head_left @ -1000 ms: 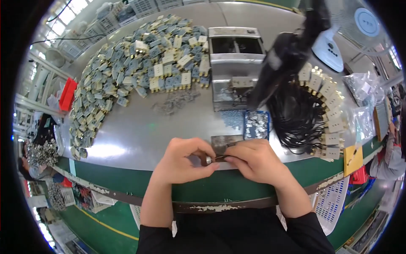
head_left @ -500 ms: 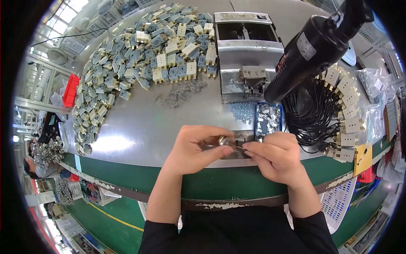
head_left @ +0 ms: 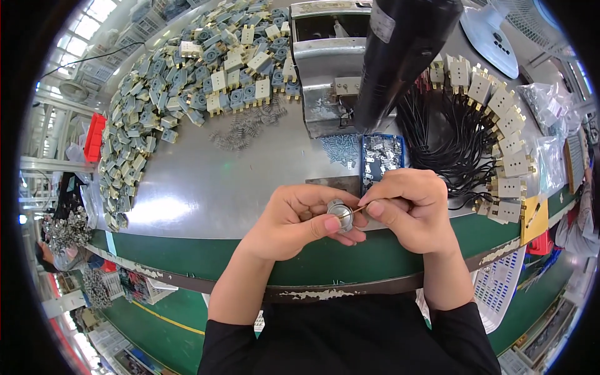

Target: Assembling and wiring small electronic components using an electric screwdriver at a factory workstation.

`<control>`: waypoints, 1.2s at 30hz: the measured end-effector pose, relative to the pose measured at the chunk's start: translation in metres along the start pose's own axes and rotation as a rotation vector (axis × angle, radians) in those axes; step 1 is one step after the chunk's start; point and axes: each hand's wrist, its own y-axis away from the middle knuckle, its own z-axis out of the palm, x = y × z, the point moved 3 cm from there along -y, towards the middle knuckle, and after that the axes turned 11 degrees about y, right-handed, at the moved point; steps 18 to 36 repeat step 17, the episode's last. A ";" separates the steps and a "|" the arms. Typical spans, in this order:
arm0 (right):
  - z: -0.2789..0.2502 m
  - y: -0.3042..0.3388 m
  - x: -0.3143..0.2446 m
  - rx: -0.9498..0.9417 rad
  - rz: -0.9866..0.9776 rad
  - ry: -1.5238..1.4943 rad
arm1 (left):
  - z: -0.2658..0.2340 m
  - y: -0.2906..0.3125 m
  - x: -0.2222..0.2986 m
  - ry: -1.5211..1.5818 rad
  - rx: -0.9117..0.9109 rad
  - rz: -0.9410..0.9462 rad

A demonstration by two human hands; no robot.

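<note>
Over the table's near edge, my left hand [head_left: 284,219] grips a small round silver-grey metal part [head_left: 340,211] between thumb and fingers, its disc-like face turned upward. My right hand [head_left: 412,209] pinches a thin copper-coloured rod or wire [head_left: 358,210] between thumb and forefinger. The thin piece reaches across to the round part; whether it is fixed to it I cannot tell. Just beyond my hands lies a blue tray [head_left: 382,139] of small metal pieces, beside a pile of small screws [head_left: 340,150]. Part of a flat metal plate [head_left: 337,183] shows behind my fingers.
A large heap of grey and cream socket-like parts [head_left: 206,69] covers the far left, with loose springs [head_left: 247,128] before it. A metal fixture [head_left: 328,59] and a thick black cylinder [head_left: 400,56] stand ahead. Black cables [head_left: 437,131] with cream blocks [head_left: 515,164] lie right.
The round part has turned so its face shows, and my left fingers are spread beneath it. My right hand has risen slightly. The whole view has shifted, moving the bench items leftward.
</note>
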 end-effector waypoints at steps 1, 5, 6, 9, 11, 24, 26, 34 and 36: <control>-0.002 0.000 0.000 -0.042 0.005 0.010 | 0.005 0.000 0.003 -0.030 0.028 -0.004; 0.004 0.004 0.004 -0.003 -0.043 0.029 | 0.011 0.003 0.011 -0.142 0.063 -0.011; 0.004 0.004 0.002 -0.005 -0.047 0.028 | 0.008 0.004 0.013 -0.144 0.065 -0.008; 0.002 0.003 -0.009 -0.071 -0.070 0.072 | -0.002 0.009 0.015 -0.134 -0.058 -0.079; 0.003 0.003 -0.016 -0.117 -0.122 0.150 | -0.009 0.010 0.009 -0.088 -0.190 -0.075; 0.006 0.004 -0.018 -0.063 -0.164 0.231 | -0.020 0.003 0.004 -0.208 -0.344 0.160; 0.006 0.004 -0.018 -0.063 -0.164 0.231 | -0.020 0.003 0.004 -0.208 -0.344 0.160; 0.006 0.004 -0.018 -0.063 -0.164 0.231 | -0.020 0.003 0.004 -0.208 -0.344 0.160; 0.006 0.004 -0.018 -0.063 -0.164 0.231 | -0.020 0.003 0.004 -0.208 -0.344 0.160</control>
